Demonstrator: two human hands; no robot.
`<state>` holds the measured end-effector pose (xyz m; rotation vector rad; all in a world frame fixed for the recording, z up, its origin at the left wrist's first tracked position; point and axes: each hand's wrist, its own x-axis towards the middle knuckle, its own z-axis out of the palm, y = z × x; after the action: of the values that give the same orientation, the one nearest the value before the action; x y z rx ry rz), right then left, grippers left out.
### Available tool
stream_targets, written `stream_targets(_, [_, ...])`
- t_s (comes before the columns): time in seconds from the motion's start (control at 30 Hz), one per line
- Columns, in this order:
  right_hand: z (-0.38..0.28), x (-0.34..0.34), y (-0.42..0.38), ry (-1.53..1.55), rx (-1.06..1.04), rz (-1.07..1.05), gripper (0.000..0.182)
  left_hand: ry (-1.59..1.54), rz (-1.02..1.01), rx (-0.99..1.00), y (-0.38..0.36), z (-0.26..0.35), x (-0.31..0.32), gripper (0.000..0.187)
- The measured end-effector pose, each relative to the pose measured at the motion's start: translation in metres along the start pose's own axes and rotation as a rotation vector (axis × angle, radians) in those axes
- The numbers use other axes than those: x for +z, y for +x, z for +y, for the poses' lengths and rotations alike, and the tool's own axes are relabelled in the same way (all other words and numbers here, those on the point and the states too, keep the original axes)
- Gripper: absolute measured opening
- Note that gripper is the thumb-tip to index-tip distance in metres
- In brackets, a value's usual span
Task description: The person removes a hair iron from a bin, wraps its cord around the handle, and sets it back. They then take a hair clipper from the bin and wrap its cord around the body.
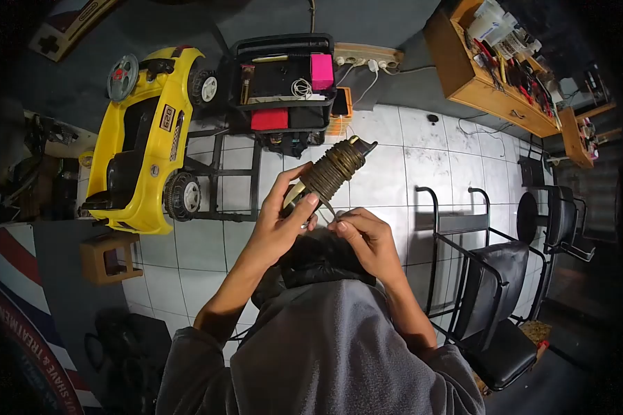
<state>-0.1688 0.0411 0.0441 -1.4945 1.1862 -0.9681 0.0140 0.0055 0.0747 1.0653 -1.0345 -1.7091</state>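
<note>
My left hand (287,209) is wrapped round the lower end of what looks like a gold and black hair clipper (358,144), held tilted in front of my chest. Many turns of dark cord (329,173) are wound tightly about its body, hiding most of it. The upper end sticks out past the coils, pale with dark tips. From the lowest coils a length of the cord runs down to my right hand (364,238), which pinches it between thumb and fingers, a short way to the right of my left hand.
A yellow toy car (142,145) stands at the left beside a black tiered trolley (280,79). Black chairs (495,283) are at the right. A wooden shelf (488,83) full of tools hangs upper right. Below lies a white tiled floor (381,176).
</note>
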Motion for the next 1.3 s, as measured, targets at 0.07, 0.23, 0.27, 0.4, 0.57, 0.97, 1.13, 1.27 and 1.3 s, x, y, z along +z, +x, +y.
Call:
stream_targets(0.07, [-0.003, -0.001, -0.001, 0.096, 0.021, 0.034, 0.014, -0.052, 0.021, -0.060, -0.001, 0.002, 0.000, 0.032])
stream_targets(0.23, [-0.004, -0.011, 0.001, 0.151, 0.104, -0.012, 0.013, -0.226, 0.012, -0.204, -0.001, -0.002, -0.003, 0.033])
stream_targets(0.27, [-0.004, -0.011, 0.000, 0.174, 0.123, -0.002, 0.013, -0.226, -0.002, -0.215, -0.001, -0.001, -0.002, 0.034])
stream_targets(0.4, [-0.006, -0.018, -0.003, 0.189, 0.099, 0.048, 0.015, -0.311, -0.046, -0.324, 0.000, -0.004, -0.004, 0.037])
stream_targets(0.57, [-0.003, -0.032, -0.017, 0.292, 0.235, -0.264, 0.022, -0.503, -0.067, -0.448, 0.000, 0.014, -0.011, 0.055])
stream_targets(0.97, [0.121, -0.009, -0.022, -0.434, -0.164, -0.022, 0.017, -0.515, -0.444, -0.560, -0.017, -0.002, -0.013, 0.052])
stream_targets(1.13, [0.074, -0.019, 0.038, -0.155, 0.029, -0.071, 0.016, -0.003, -0.614, -0.576, -0.032, -0.017, -0.002, 0.042])
stream_targets(1.27, [0.022, -0.044, 0.058, -0.231, -0.106, -0.100, 0.017, 0.341, -0.649, -0.460, -0.032, -0.035, 0.004, 0.043])
stream_targets(1.3, [0.005, -0.049, 0.058, -0.250, -0.139, -0.101, 0.016, 0.451, -0.656, -0.398, -0.031, -0.037, 0.005, 0.044])
